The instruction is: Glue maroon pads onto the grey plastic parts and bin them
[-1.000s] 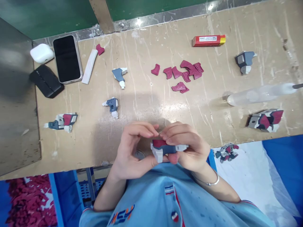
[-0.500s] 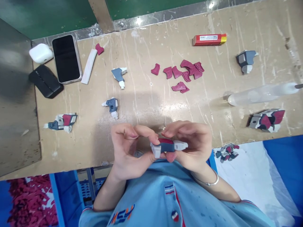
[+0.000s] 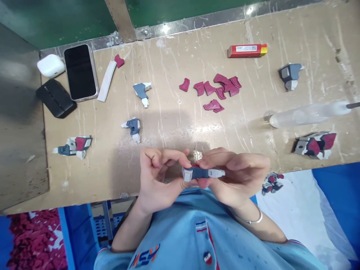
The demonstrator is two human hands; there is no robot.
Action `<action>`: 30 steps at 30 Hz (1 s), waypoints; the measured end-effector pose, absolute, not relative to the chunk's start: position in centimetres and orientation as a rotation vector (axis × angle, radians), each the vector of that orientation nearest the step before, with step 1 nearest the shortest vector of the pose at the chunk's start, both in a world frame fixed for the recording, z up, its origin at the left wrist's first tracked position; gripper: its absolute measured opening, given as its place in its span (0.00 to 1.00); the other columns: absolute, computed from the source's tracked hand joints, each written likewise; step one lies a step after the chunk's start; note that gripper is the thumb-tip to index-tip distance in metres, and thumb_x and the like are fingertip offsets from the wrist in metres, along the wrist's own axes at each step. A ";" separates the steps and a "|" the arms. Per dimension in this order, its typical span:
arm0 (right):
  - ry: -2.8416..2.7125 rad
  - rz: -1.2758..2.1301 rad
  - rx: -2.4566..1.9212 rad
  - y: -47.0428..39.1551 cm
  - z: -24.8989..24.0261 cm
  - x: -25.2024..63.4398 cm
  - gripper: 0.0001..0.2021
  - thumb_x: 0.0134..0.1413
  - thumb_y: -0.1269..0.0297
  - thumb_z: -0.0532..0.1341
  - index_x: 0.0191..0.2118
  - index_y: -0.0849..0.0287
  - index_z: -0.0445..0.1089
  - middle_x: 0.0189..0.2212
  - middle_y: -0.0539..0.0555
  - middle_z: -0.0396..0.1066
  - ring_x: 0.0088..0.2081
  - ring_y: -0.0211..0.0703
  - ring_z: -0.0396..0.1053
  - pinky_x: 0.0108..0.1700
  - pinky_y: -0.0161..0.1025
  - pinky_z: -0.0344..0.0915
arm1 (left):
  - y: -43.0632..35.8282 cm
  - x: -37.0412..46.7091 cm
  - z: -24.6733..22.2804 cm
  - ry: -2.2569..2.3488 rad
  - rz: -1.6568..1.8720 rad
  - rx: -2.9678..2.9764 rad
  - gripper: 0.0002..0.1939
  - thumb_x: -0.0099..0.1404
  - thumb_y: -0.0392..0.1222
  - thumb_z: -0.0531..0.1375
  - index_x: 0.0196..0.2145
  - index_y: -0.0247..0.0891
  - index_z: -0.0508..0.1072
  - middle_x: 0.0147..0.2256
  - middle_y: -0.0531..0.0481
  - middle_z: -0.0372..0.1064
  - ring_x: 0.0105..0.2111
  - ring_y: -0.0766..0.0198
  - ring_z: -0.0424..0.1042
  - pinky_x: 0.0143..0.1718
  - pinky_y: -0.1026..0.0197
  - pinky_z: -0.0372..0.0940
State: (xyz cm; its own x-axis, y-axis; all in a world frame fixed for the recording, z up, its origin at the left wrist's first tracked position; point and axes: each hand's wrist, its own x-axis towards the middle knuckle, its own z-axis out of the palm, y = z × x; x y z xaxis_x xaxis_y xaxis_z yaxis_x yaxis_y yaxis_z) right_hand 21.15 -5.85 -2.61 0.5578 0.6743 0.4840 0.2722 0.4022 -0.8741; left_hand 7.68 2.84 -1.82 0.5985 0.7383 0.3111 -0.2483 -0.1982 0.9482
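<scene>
the bare left hand [image 3: 160, 178] and the bare right hand [image 3: 239, 174] face each other, their fingertips [image 3: 186, 162] close together. each one pinches from above and below. the bent left index finger [image 3: 176, 154] arches over, its tip opposite the left thumb [image 3: 177, 186], which points inward; the bent right fingers [image 3: 216, 158] curve over the inward-pointing right thumb [image 3: 215, 186]. the bare left forearm [image 3: 131, 227] angles forward and inward, and the bare right forearm [image 3: 264, 223] mirrors it.

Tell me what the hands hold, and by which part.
A small blue-grey and white piece: the left hand pinches it near its blocky white end, the right hand at its blue-grey middle.
</scene>
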 end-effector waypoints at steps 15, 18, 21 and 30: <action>-1.008 0.412 -1.073 -6.3 -2.6 21.1 0.19 0.58 0.69 0.76 0.45 0.46 0.67 0.31 0.46 0.84 0.29 0.47 0.82 0.31 0.45 0.81 | 3.7 7.0 -1.7 0.404 0.741 1.393 0.27 0.65 0.44 0.75 0.37 0.46 0.57 0.40 0.55 0.74 0.37 0.69 0.82 0.58 0.55 0.80; -1.033 0.425 -1.052 -6.5 -2.5 21.1 0.21 0.55 0.72 0.77 0.45 0.47 0.67 0.32 0.47 0.84 0.31 0.47 0.83 0.33 0.44 0.83 | 3.5 7.0 -1.5 0.423 0.772 1.388 0.26 0.65 0.45 0.75 0.38 0.45 0.59 0.48 0.52 0.70 0.39 0.71 0.81 0.58 0.58 0.80; -1.040 0.462 -1.033 -6.6 -2.6 21.2 0.21 0.56 0.72 0.76 0.47 0.47 0.67 0.34 0.48 0.85 0.33 0.49 0.84 0.33 0.47 0.84 | 3.4 7.0 -1.3 0.432 0.793 1.445 0.24 0.67 0.46 0.74 0.38 0.44 0.59 0.51 0.51 0.67 0.38 0.71 0.80 0.58 0.54 0.80; -1.043 0.397 -1.052 -6.5 -2.8 21.4 0.17 0.60 0.69 0.74 0.45 0.47 0.67 0.30 0.46 0.84 0.31 0.48 0.84 0.32 0.45 0.84 | 3.8 7.1 -1.6 0.444 0.993 1.719 0.26 0.62 0.37 0.75 0.41 0.47 0.59 0.39 0.57 0.68 0.40 0.67 0.75 0.63 0.48 0.75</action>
State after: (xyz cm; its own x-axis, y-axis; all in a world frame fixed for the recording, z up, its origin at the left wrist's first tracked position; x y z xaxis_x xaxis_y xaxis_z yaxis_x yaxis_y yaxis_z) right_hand 21.39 -6.46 -2.82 0.4905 0.7075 0.5088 0.1904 0.4827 -0.8548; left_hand 7.13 3.77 -1.58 0.5863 0.7037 0.4014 -0.1699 -0.3777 0.9102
